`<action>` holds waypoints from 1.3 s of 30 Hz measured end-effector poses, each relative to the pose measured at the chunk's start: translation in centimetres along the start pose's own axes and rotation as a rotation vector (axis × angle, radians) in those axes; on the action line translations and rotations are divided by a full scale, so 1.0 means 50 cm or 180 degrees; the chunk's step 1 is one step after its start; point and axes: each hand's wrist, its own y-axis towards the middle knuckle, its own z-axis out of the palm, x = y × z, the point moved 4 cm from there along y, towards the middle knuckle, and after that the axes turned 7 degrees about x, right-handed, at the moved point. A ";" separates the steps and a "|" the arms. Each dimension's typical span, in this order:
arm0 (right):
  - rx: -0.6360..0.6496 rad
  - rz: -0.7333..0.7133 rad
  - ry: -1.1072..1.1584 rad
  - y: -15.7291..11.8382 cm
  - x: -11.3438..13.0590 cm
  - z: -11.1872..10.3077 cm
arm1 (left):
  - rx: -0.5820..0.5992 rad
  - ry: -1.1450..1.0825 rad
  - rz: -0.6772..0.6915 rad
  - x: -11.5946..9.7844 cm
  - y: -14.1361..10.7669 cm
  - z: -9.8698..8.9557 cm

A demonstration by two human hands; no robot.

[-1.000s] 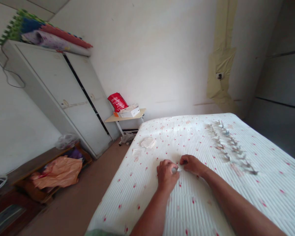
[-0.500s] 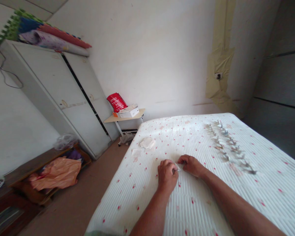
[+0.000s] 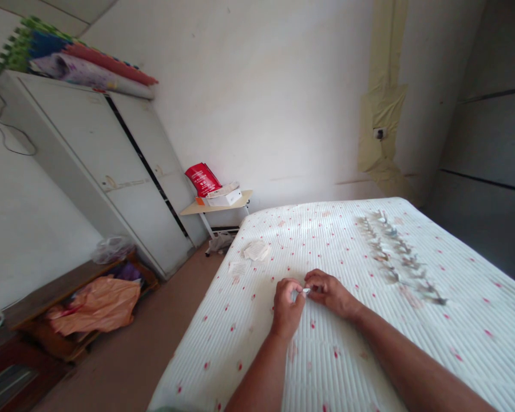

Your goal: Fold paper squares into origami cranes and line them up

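A small piece of folded paper is pinched between both hands, low over the white quilted bed cover. My left hand grips its left side with thumb and forefinger. From the right, my right hand holds its other side with curled fingertips. Beyond them to the left lie a pile of paper pieces and a flat printed sheet. Rows of several small folded paper figures stand on the right part of the cover.
A small table with a red bag and a white box stands beyond the bed's left corner. Grey cabinets and a low wooden bench with an orange bag are at left.
Both hands have drawn closer together around the paper piece. My right hand has shifted slightly left, and its fingertips now meet the paper. The view has moved very slightly.
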 end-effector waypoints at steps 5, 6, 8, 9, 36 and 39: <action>0.0041 0.0306 0.0047 -0.002 -0.010 0.005 | 0.0089 -0.0251 -0.0422 0.021 0.001 0.003; 0.0063 0.0371 0.0148 -0.002 -0.012 0.007 | 0.0092 -0.0316 -0.0460 0.022 0.001 0.003; 0.0105 0.0468 0.0338 -0.002 -0.014 0.012 | 0.0075 -0.0455 -0.0505 0.023 0.001 0.004; 0.0126 0.0503 0.0414 -0.001 -0.013 0.014 | 0.0056 -0.0517 -0.0521 0.023 0.000 0.004; -0.0088 0.0255 -0.0003 -0.002 0.019 0.018 | -0.0155 -0.1124 -0.0737 0.036 0.003 0.006; -0.0046 0.0374 0.0133 -0.002 0.020 0.019 | -0.0117 -0.1098 -0.0696 0.034 0.004 0.006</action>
